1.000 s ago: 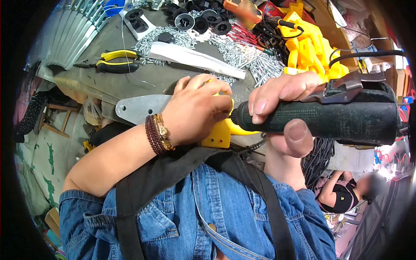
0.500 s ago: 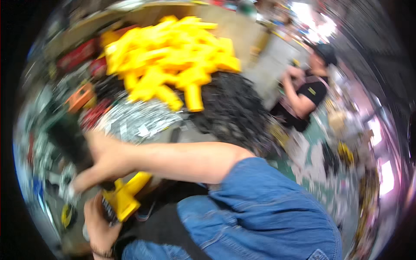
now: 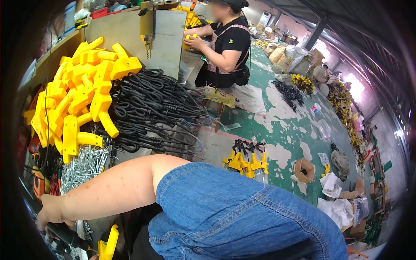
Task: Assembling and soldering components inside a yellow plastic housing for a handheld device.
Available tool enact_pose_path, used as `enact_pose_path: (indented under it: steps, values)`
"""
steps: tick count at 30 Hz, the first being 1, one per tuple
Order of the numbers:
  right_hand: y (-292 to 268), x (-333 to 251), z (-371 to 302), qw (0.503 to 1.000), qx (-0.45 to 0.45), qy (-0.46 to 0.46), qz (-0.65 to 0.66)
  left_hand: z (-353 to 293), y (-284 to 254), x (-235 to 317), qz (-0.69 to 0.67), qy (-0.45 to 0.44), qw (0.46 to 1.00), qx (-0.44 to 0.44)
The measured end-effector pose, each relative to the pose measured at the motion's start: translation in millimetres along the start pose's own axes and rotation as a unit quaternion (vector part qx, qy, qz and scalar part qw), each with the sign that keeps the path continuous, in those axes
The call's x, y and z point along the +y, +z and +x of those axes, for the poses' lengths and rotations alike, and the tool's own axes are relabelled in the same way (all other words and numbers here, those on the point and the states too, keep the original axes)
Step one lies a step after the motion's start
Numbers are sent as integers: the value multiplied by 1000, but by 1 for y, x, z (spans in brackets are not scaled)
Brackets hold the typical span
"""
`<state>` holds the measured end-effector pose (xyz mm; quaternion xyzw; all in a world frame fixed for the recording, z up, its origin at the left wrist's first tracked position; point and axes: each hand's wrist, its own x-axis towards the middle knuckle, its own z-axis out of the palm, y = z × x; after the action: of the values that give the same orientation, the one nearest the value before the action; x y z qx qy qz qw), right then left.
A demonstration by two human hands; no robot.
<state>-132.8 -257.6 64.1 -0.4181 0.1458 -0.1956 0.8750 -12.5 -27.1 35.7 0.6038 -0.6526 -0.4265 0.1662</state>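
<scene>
Head view, right hand [image 3: 53,210] wrapped around one black power screwdriver [image 3: 68,235], its tip near one yellow plastic housing [image 3: 109,245] at the lower edge, left hand [image 3: 93,258] barely showing, grip unclear

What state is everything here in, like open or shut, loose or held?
Right hand, closed around the dark tool
Dark tool, held, tip at the yellow handle
Yellow handle, partly out of frame
Yellow parts, heaped
Cords, looped, heaped, wire ends loose
Screws, loose, heaped
Drill, bit pointing down
Carton, open
Floor, paint worn patchy
</scene>
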Motion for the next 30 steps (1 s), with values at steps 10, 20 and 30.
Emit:
enact_pose_path:
  steps: [10, 20, 30]
  values:
    - [1, 7, 13, 996, -15, 11, 85, -48, 38, -74, -65, 66, 954, 287]
    - [-18, 15, -5, 989, 22, 36, 139, -31, 39, -61, 218, 104, 905, 350]
    - [-31, 25, -12, 973, 7, 36, 230, -12, 19, -166, 166, 137, 896, 387]
